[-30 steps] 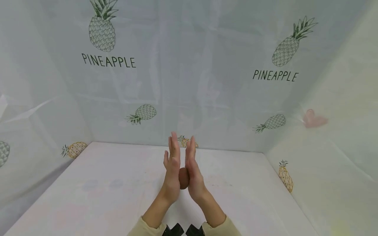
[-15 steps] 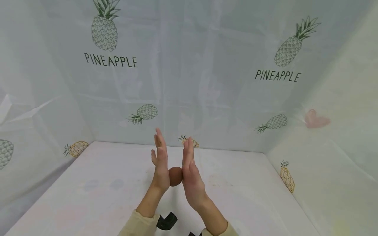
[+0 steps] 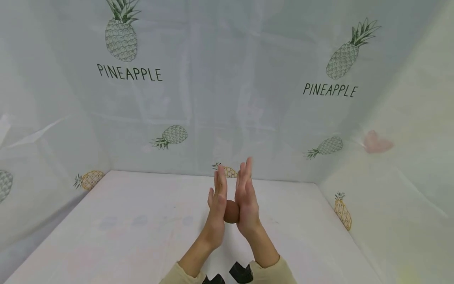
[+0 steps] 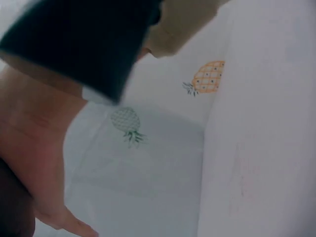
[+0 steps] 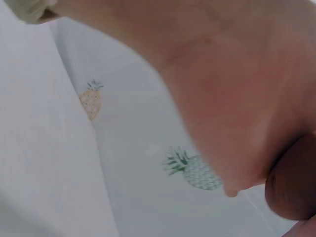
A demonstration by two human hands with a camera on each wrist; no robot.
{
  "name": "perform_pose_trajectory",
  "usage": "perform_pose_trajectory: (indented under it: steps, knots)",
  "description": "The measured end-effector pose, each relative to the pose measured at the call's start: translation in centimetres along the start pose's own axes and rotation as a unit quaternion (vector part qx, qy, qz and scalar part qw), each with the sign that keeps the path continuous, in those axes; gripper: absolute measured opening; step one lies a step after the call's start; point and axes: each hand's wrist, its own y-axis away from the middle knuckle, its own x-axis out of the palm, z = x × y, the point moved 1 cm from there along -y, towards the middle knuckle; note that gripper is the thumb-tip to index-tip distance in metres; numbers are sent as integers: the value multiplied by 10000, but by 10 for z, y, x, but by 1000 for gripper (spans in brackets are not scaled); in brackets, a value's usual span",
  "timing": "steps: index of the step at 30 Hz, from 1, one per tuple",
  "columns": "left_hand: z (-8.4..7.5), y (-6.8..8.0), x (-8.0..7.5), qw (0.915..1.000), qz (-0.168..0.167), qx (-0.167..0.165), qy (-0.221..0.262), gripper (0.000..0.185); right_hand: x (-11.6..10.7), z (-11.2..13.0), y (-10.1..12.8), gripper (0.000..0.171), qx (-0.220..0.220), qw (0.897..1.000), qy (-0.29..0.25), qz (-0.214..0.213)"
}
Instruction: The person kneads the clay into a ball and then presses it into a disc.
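A smooth brown ball, like modelling clay (image 3: 231,212), sits between my two palms above the table. My left hand (image 3: 217,209) presses it from the left with straight fingers pointing up and away. From the other side my right hand (image 3: 247,207) presses flat, its fingertips reaching slightly farther than the left ones. Close up in the right wrist view, the brown ball (image 5: 294,182) touches a palm and shows a small crease. Only a dark edge of the ball (image 4: 12,207) appears in the left wrist view.
Beneath the hands lies a white table (image 3: 142,244) with faint coloured patches. A pale curtain (image 3: 227,98) printed with pineapples hangs behind it and along both sides. Black wrist camera mounts (image 3: 242,272) sit close together at the beige cuffs.
The ball and both hands shifted left, then back to the right. Since half a second ago the left hand has drawn nearer and the right hand has slid forward, the ball staying between them.
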Motion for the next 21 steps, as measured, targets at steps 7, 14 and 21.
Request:
perform_pose_trajectory:
  steps: [7, 14, 21]
  knots:
    - [-10, 0, -5, 9996, -210, -14, 167, 65, 3, -15, -2, 61, 336, 9993, 148, -2]
    - [-11, -6, -23, 9974, -585, 158, 390, 72, 15, -20, 1, 59, 742, 9940, 551, 592]
    - [-4, -14, -43, 9953, -944, -101, 202, 69, 33, -12, 10, 57, 381, 9908, 811, 1016]
